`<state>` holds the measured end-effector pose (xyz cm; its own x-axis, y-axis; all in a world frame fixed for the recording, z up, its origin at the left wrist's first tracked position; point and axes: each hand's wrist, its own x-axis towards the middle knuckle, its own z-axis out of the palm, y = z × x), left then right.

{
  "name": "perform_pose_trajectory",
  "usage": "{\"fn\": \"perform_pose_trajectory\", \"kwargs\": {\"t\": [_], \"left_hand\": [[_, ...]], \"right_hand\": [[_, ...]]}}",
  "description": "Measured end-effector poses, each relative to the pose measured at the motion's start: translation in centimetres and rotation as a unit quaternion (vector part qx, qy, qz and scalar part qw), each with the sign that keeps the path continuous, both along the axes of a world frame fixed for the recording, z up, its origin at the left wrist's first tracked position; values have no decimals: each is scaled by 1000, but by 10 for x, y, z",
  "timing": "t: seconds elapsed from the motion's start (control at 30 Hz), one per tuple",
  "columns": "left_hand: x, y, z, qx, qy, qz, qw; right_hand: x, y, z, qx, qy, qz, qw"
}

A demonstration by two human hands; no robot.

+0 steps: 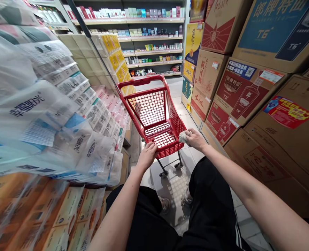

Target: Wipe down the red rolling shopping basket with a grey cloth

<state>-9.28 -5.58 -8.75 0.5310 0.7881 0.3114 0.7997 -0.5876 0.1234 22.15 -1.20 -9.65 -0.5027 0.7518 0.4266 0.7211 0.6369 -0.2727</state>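
A small red shopping cart (150, 106) of plastic mesh stands on the tiled floor (179, 104) in a narrow shop aisle, just ahead of the person, who crouches low in black trousers (211, 209). The left hand (147, 154) is on the near edge of the cart's basket, its fingers curled down over the rim and closed on it. The right hand (195, 138) is at the near right corner of the same rim, closed around a crumpled pale cloth (183, 137), which it presses against the red plastic there. The basket is tilted with its far end and looped handle (141, 80) raised, and two of its small black wheels (164, 173) show beneath the near end, on the floor. The basket's shadow falls on the tiles between the person's knees, where a light shoe (187, 198) shows. On the left, plastic-wrapped packs of tissue paper (39, 104) are stacked high and close to the cart. On the right, brown cardboard cartons (248, 90) printed in red and blue are piled along the aisle. Beyond the cart, well apart from it, store shelves (154, 35) carry rows of small boxes and bottles
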Motion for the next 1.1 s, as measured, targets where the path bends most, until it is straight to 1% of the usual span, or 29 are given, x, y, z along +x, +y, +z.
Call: {"fn": "perform_pose_trajectory", "kwargs": {"t": [0.07, 0.17, 0.23, 0.27, 0.33, 0.37, 0.43, 0.5, 0.57, 0.63, 0.7, 0.77, 0.8, 0.87, 0.9, 1.0, 1.1], "left_hand": [[5, -2, -1, 5, 1, 6, 1000], [16, -5, -2, 12, 8, 19, 1000], [22, -8, -3, 16, 15, 26, 999], [24, -9, -3, 18, 20, 27, 999], [26, -12, -1, 17, 36, 22, 999], [26, -14, 1, 15, 46, 17, 999], [23, -16, 5, 10, 68, 2, 998], [20, -17, 9, 11, 87, -9, 996], [16, -16, 15, 22, 95, -1, 995], [15, -11, 19, 39, 96, 14, 995], [16, -4, 22, 52, 92, 17, 994], [22, 3, 23, 51, 86, 6, 995], [27, 7, 22, 48, 81, -1, 996], [36, 12, 21, 42, 71, -12, 997], [40, 14, 20, 40, 67, -17, 997], [50, 18, 17, 38, 56, -26, 997], [54, 20, 16, 36, 50, -27, 998]], "right_hand": [[-29, -11, -7, 10, 25, -36, 999], [-83, -31, -23, 31, 56, -86, 994], [-110, -43, -30, 48, 50, -95, 993], [-117, -46, -32, 56, 43, -93, 993], [-115, -48, -32, 71, 14, -69, 995], [-107, -46, -30, 79, -6, -51, 996], [-83, -39, -26, 91, -42, -19, 995], [-56, -28, -22, 96, -56, -18, 994], [-34, -17, -18, 93, -52, -25, 994], [-21, -8, -17, 87, -38, -26, 995], [-15, -5, -19, 82, -6, -37, 996], [-19, -9, -25, 85, 60, -76, 992], [-24, -14, -30, 89, 103, -106, 985], [-39, -30, -40, 96, 193, -163, 963], [-49, -40, -45, 97, 230, -181, 951], [-83, -65, -57, 73, 299, -187, 933], [-106, -75, -59, 50, 322, -186, 927]]}}
